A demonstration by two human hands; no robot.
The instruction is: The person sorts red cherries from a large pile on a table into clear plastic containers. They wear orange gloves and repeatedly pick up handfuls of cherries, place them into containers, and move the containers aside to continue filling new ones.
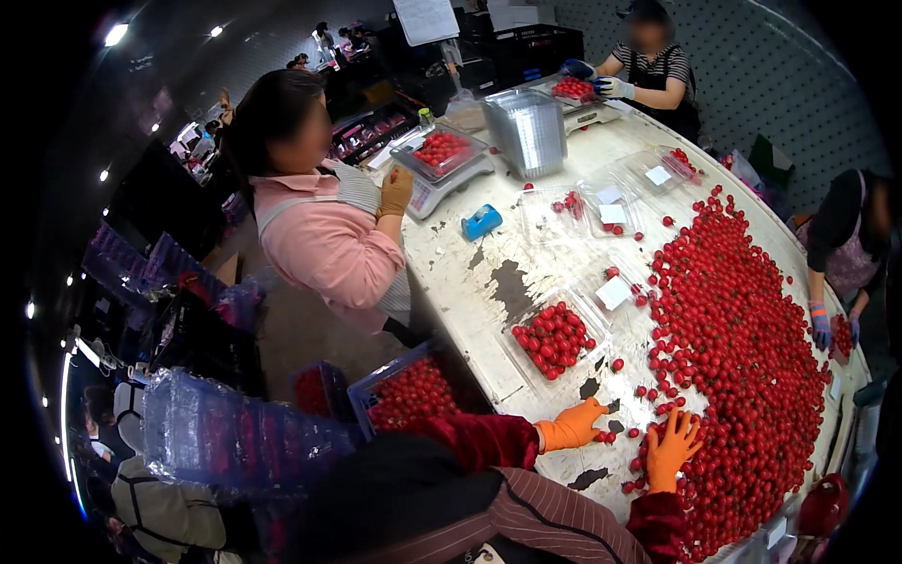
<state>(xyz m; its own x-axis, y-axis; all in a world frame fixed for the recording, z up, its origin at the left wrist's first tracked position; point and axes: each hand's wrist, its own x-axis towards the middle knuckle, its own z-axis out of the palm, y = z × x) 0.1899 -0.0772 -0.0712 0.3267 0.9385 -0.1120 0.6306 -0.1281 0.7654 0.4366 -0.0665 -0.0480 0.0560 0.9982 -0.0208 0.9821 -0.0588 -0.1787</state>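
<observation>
My left hand (569, 427), in an orange glove, lies low over the table with its fingers stretched out and nothing held in them. A few loose cherry tomatoes (606, 437) rest by its fingertips. My right hand (670, 453), gloved alike, is spread on the near left edge of a large heap of red cherry tomatoes (742, 376), fingers apart and touching some of them. Beyond my left hand stands an open clear plastic box (532, 376) filled with cherry tomatoes (554, 340). Farther up are clear boxes with white labels (614, 292), holding a few tomatoes.
A worn white table (460, 301) carries a blue tape dispenser (481, 222), a stack of clear boxes (526, 133) and a scale (427, 193) bearing a filled box. Crates of tomatoes (411, 392) stand at the left. Co-workers stand at the left (324, 244), far side (662, 80) and right (841, 226).
</observation>
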